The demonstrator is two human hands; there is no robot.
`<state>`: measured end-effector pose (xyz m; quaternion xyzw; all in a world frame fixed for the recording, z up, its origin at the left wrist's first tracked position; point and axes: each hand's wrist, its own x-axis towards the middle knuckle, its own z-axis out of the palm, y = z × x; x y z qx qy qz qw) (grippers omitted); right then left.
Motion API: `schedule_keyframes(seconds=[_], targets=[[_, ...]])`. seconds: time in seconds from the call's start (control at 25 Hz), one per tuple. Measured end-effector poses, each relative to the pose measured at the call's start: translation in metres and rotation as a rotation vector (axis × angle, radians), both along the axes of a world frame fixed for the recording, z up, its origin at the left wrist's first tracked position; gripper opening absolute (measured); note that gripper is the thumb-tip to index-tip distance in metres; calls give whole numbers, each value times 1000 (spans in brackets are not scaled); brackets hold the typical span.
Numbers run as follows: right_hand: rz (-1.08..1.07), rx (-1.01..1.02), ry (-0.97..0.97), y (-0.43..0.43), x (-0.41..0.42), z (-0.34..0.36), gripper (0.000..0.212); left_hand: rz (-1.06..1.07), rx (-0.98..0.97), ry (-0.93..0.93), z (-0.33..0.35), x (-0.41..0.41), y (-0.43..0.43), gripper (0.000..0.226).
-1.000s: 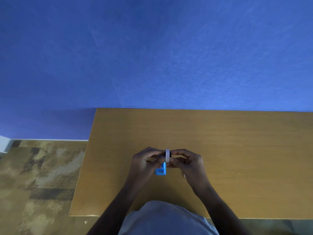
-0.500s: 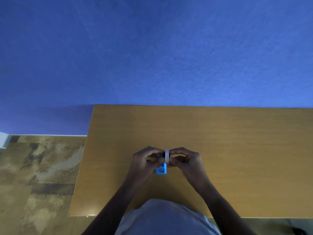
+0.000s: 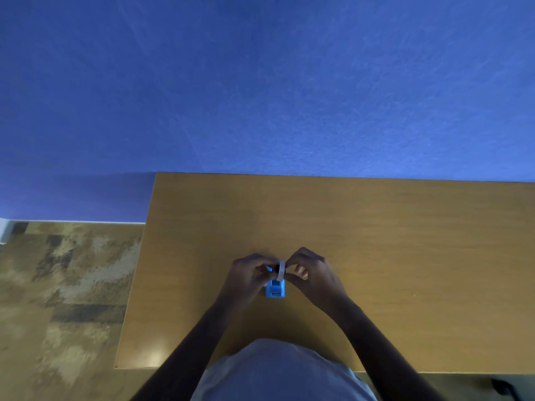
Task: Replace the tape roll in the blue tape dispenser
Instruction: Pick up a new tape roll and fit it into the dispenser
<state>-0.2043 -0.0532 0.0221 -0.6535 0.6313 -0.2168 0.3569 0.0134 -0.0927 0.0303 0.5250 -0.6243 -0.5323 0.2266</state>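
Observation:
A small blue tape dispenser [image 3: 275,290] stands on the wooden table [image 3: 376,241], its front end toward me. A white tape roll [image 3: 280,270] stands on edge at the dispenser's far end, with a dark core showing at its right side. My left hand [image 3: 248,277] grips the dispenser's left side, fingers curled over its top. My right hand [image 3: 311,274] pinches the roll from the right with thumb and fingers. How deep the roll sits in the dispenser is hidden by my fingers.
The table's left edge [image 3: 136,270] drops to patterned carpet [image 3: 63,285]. A blue wall [image 3: 260,82] rises behind the table's far edge. My grey shirt [image 3: 278,371] overlaps the near edge.
Both hands stay on the dispenser and roll. My right fingers have lifted and spread slightly around the roll. The view has tilted a little.

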Motion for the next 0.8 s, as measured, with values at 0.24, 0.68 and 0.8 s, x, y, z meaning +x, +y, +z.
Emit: schedule_keyframes(seconds=[0.24,0.68,0.8], targets=[[-6,44,193,-8,11,-19,18,-102,-86,-147,-31,3,-10,25],[12,89,244,-7,14,-47,20,-159,-137,-311,-51,2,-10,18],[8,96,241,-9,15,-49,20,-157,-135,-308,-56,-1,-9,14]])
